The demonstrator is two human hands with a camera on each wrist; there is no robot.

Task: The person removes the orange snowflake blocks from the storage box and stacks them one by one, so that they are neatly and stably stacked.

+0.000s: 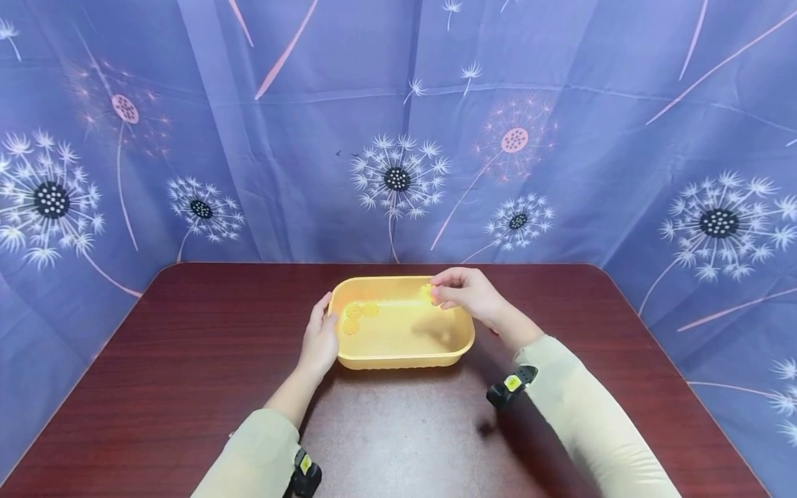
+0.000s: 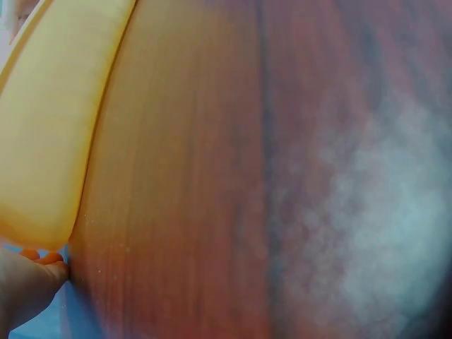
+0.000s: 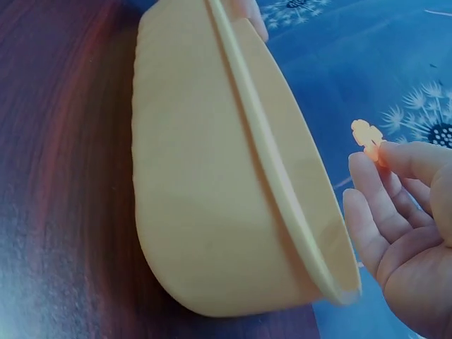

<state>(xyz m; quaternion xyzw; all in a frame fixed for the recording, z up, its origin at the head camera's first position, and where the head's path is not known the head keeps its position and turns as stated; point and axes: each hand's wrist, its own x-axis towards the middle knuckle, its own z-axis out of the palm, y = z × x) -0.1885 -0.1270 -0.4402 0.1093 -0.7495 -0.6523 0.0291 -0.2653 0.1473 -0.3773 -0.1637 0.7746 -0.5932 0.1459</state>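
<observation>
A yellow plastic basin stands on the table. At its left end my left hand holds the rim and side wall; in the left wrist view only part of that hand shows, at the basin's corner. My right hand is raised over the basin's far right side. Between thumb and fingertips it pinches a small yellow flower-shaped piece, whose lower part the fingers hide. Several similar flat yellow pieces lie inside the basin, towards its left end.
The dark red-brown wooden table surrounds the basin on all sides. Behind and beside it hangs a blue curtain with dandelion prints. Each sleeved forearm wears a black wrist device.
</observation>
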